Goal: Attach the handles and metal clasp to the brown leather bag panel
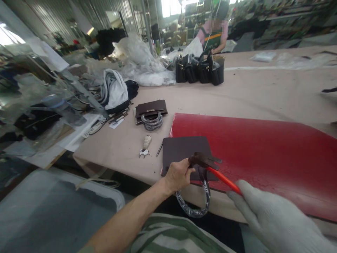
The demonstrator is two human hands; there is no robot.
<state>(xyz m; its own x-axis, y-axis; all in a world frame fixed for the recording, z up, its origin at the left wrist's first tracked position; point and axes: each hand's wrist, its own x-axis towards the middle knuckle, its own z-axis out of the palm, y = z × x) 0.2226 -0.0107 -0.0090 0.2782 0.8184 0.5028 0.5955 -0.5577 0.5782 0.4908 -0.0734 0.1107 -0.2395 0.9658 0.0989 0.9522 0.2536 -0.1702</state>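
My bare left hand (178, 174) is closed on a dark brown leather piece (201, 160) that has a plastic-wrapped loop handle (196, 207) hanging below it over the table edge. My right hand (265, 214), in a grey-white glove, is closed round the orange handle of a tool (223, 180) whose tip meets the leather piece. Both hands work above a dark brown flat panel (181, 151) that lies on a large red mat (263, 154).
A finished brown bag flap with a wrapped handle (151, 110) lies further back. Small snips (145, 147) and an awl (159, 149) rest left of the panel. Black bags (200, 70) stand in front of a person at the far side. Clutter fills the left.
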